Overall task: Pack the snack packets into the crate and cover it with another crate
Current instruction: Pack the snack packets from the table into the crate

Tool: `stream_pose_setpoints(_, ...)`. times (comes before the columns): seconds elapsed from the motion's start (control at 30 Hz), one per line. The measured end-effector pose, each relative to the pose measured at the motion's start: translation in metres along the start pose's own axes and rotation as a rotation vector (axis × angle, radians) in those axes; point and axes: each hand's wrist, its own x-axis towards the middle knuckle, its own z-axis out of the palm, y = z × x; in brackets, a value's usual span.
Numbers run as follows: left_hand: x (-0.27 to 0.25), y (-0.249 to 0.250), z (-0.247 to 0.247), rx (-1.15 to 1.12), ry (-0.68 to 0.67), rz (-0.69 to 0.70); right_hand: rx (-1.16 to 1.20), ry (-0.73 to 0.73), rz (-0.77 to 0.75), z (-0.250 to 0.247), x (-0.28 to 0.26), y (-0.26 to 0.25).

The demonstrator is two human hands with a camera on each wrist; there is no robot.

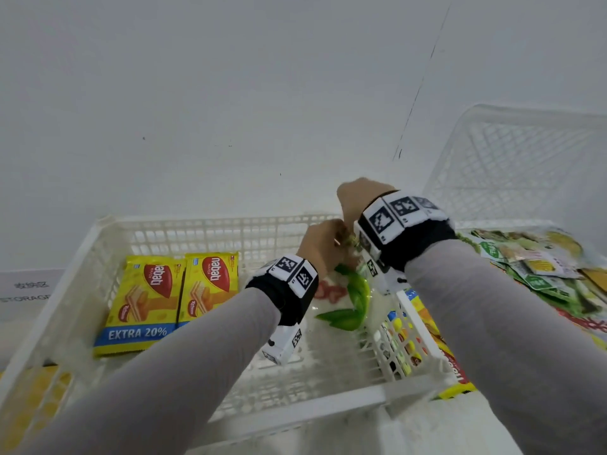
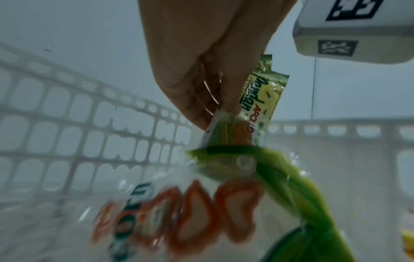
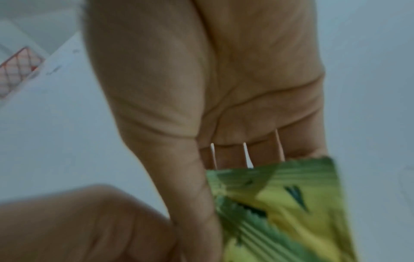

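Both hands, left hand (image 1: 320,246) and right hand (image 1: 358,200), pinch the green snack bag (image 1: 351,300) top; lower flat into crate (image 1: 203,224) right of wafer packs (image 1: 164,297).

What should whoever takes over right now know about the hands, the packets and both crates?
Left hand and right hand both pinch the top of a clear green-printed bag of small snack packets, hanging inside the white lattice plastic crate.
Done: two yellow Nabati wafer packs lie in it.
Left: release the bag, pack the loose green packets on the right, then cover with the second white crate behind.
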Motion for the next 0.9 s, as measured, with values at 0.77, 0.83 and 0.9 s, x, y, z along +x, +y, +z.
stream_pose_setpoints(0.77, -0.032, -0.091, -0.079, -0.542, 0.188, -0.51, 1.532, -0.198, 0.27, 0.08, 0.023, -0.056)
stream_pose_setpoints(0.83, -0.035, -0.1, -0.074, -0.406, 0.123, -0.588, 1.299, -0.251, 0.235, 0.09, 0.026, -0.063)
stream_pose_setpoints(0.9, -0.039, -0.106, -0.067, -0.193, 0.037, -0.601, 1.147, -0.38, 0.16, 0.096, 0.025, -0.07)
